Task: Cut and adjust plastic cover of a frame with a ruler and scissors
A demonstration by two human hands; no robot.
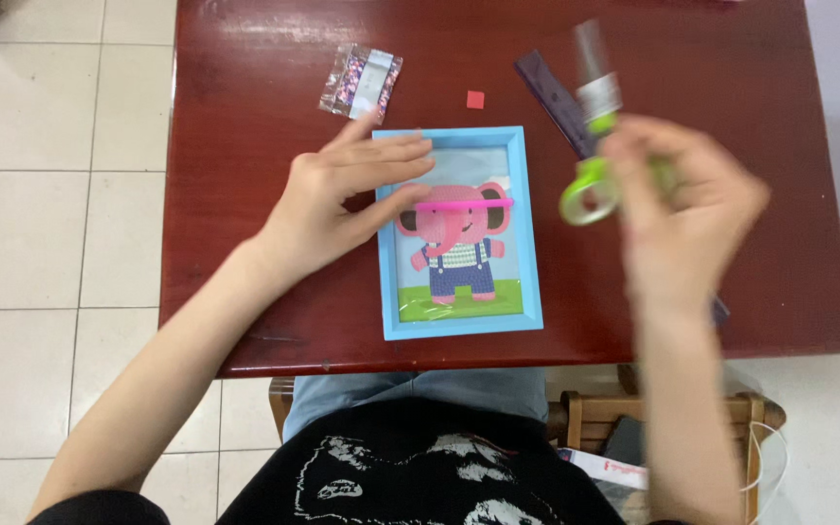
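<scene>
A blue-framed picture (527, 233) of a pink elephant in blue overalls lies flat on the dark red table (245, 243). My left hand (337, 199) rests open on the frame's left edge, thumb and fingers spread over the upper left corner. A thin pink pen (464, 204) lies across the elephant's head, its left end near my thumb. My right hand (687, 214), blurred, is raised to the right of the frame and grips green-handled scissors (590, 146), blades pointing up and away.
A small clear packet of coloured beads (360, 82) lies behind the frame at the left. A tiny red square (475, 99) sits near it. A dark purple strip (548, 92) lies under the scissors. A wooden chair (585, 413) and white tiled floor show below.
</scene>
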